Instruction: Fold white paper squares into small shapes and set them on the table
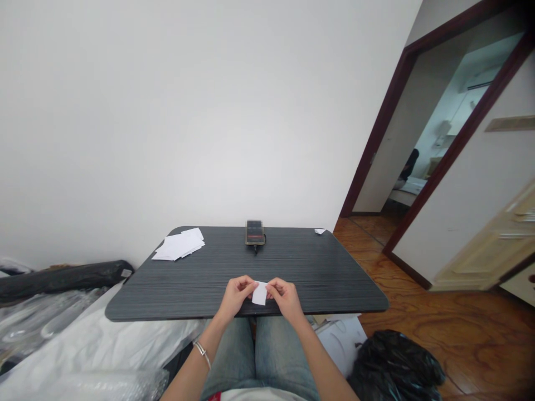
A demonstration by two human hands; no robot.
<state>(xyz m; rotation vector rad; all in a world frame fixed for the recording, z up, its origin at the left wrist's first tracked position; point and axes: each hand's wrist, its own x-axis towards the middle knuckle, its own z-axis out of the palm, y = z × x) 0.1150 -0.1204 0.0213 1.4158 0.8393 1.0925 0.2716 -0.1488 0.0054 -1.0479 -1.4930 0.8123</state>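
A small white piece of paper (259, 294) is held between my two hands over the near edge of the dark table (292, 264). My left hand (236, 296) pinches its left side between thumb and fingers. On the opposite side, my right hand (286, 298) grips the upper right corner in a similar pinch. The fingers of both hands partly cover the paper's side edges. Whether it is folded I cannot tell.
Several white sheets (179, 245) lie at the table's back left. A phone-like device (254, 233) with a cable stands at the back middle. One small folded white paper (320, 231) is at the back right. A black plastic bag (395, 365) sits on the floor at right.
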